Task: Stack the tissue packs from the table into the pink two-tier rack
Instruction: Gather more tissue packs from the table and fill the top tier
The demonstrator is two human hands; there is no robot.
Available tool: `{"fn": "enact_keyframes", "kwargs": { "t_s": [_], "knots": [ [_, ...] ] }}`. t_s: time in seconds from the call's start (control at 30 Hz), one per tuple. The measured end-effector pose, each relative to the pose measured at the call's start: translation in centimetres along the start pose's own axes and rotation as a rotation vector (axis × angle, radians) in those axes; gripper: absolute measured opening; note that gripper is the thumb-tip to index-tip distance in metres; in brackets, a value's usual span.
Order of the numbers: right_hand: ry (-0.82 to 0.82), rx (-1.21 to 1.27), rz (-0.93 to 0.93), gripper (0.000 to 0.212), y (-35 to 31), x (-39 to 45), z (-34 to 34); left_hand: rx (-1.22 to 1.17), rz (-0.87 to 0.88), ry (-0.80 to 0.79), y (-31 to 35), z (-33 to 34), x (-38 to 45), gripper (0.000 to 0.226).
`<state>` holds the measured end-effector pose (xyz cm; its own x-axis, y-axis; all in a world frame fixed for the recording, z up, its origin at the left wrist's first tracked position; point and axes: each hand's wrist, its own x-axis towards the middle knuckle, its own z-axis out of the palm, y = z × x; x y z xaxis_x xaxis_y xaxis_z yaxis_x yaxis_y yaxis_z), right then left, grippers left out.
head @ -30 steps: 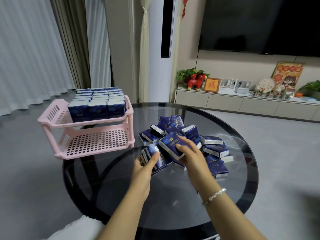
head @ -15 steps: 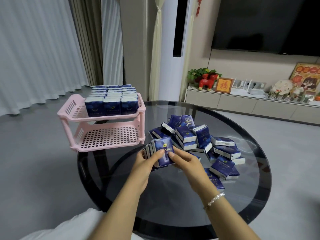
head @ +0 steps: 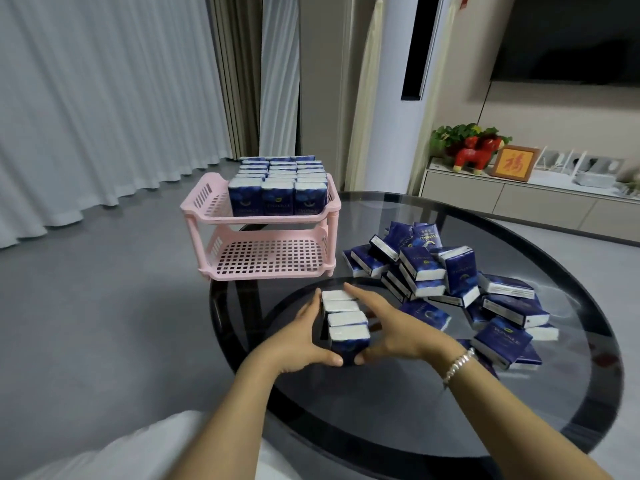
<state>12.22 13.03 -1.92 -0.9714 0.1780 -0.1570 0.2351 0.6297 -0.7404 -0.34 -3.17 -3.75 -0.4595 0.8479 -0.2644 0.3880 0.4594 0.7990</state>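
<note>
Dark glass table (head: 398, 403), glossy and reflective; at ten o'clock the pink rack (head: 266, 259), perforated matt plastic; tissue packs (head: 424, 268) at two o'clock in shiny blue film wrap; a beaded bracelet (head: 459, 365)

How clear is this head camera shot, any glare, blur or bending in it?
Head view: the black glass table reflects a soft sheen, no harsh glare; the row of packs between the left hand and right hand looks sharp; the curtains bow from wide-angle distortion; the lower right edge smears slightly.
</note>
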Motion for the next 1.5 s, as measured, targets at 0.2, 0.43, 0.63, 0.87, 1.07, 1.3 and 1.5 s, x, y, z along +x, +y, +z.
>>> {"fn": "enact_keyframes", "kwargs": {
  "t_s": [0.2, 0.43, 0.63, 0.87, 1.07, 1.3, 1.5],
  "knots": [
    [-0.041, -0.047, 0.033, 0.110, -1.0, -0.4, -1.3, 0.012, -0.001, -0.024, -0.4, 0.0, -0.1, 0.122],
    [-0.073, -0.136, 0.083, 0.106, -0.8, 0.1, -1.7, 0.081, -0.026, -0.049, 0.6, 1.0, 0.0, 0.117],
    [-0.073, -0.172, 0.061, 0.102, -0.4, 0.4, -1.9, 0.038, -0.029, -0.012, 1.0, 1.6, 0.3, 0.113],
    [0.011, -0.055, 0.063, 0.092, -1.1, 0.3, -2.2, -0.174, 0.075, 0.160, 1.0, 1.1, 0.0, 0.114],
    [0.012, -0.084, 0.005, 0.089, -4.5, 0.3, -4.0, -0.239, 0.150, 0.177, 3.0, -1.6, -1.9, 0.089],
    [0.009, -0.174, -0.142, 0.079, -12.0, 1.4, -7.0, -0.218, 0.213, 0.275, 5.6, -7.9, -4.8, 0.084],
    [0.049, -0.168, -0.220, 0.085, -17.5, 4.9, -8.8, -0.170, 0.228, 0.328, 7.3, -14.9, -5.6, 0.101]
  ]
}}
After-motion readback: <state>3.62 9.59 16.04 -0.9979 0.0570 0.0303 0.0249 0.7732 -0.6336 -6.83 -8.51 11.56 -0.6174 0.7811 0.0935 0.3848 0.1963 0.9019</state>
